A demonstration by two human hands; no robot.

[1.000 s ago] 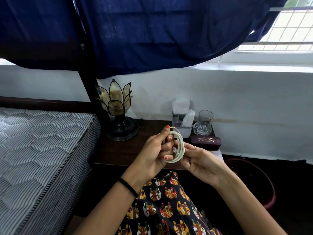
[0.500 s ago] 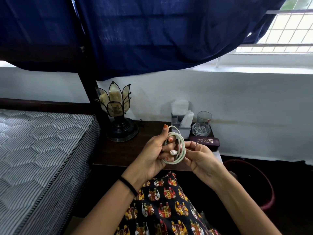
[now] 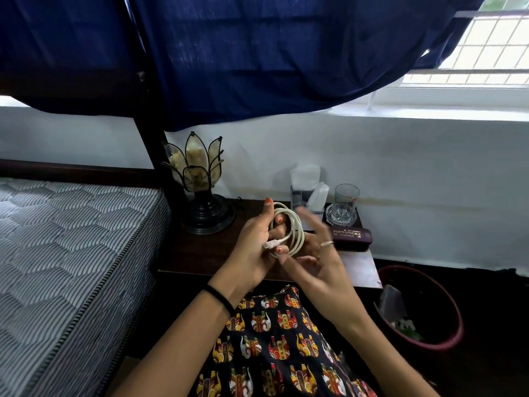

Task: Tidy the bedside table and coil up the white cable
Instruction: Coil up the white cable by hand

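My left hand (image 3: 254,247) held the cable (image 3: 289,230), fully looped, its plug by my thumb, above the table (image 3: 200,253); my right hand (image 3: 312,253) hovered open beside it. Setting it down remained, I judged.

Both forearms reach forward side by side, a thin black band circling the left wrist. The left hand (image 3: 254,247) curls its fingers round a coiled white cable (image 3: 289,230). The right hand (image 3: 312,253), rings on its motion-blurred fingers, spreads open just beside it.
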